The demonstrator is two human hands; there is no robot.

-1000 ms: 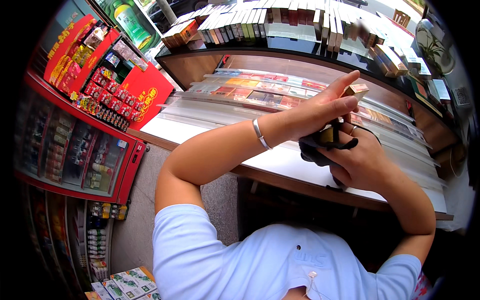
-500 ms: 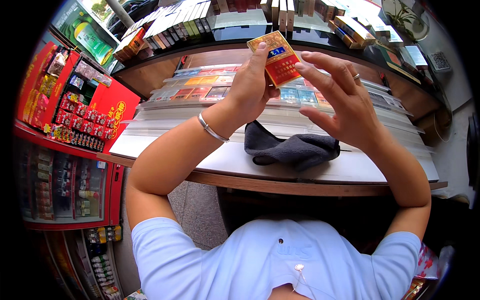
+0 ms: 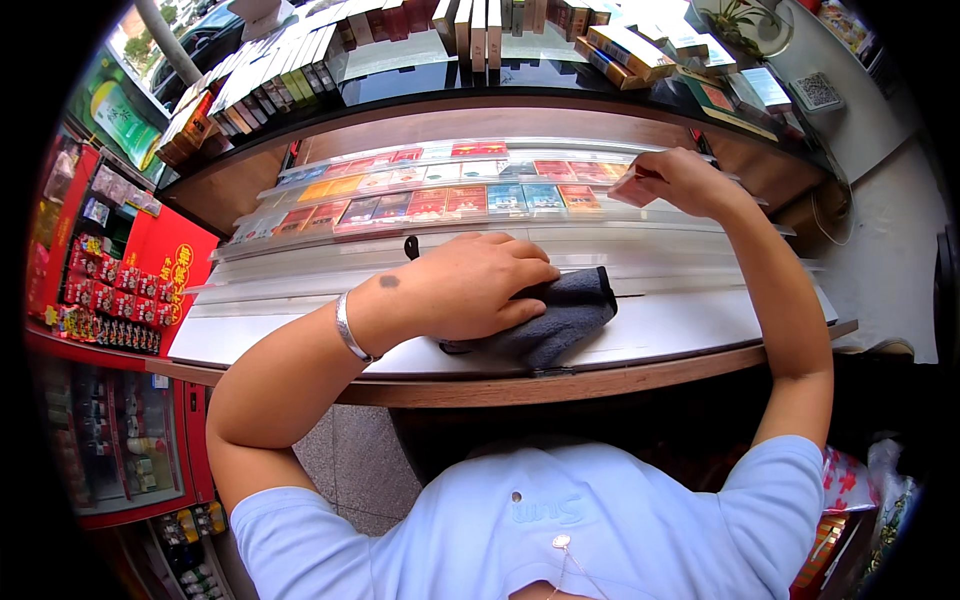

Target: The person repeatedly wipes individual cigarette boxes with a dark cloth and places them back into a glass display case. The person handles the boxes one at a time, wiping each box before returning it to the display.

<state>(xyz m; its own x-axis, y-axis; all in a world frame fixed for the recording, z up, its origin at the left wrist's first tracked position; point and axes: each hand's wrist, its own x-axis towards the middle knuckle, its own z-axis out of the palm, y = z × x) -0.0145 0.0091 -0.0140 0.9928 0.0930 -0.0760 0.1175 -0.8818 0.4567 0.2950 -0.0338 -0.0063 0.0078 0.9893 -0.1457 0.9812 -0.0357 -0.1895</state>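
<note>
Head view, and the packet has changed sides! Half a second ago the left hand had it up; now the right hand pinches what looks like the same one, fingers closed on its near edge. Packet rows spread left of that grip; contact with them, I can't tell. Below and left, the left hand is down on the dark cloth, fingers curled over, clutching or merely resting unclear. Packet handling, I'd judge, is now the right hand's work.

bright, daylight top-left | sheen on shelf strips | deep shadow below counter | edges fisheye-bent, corners black
</note>
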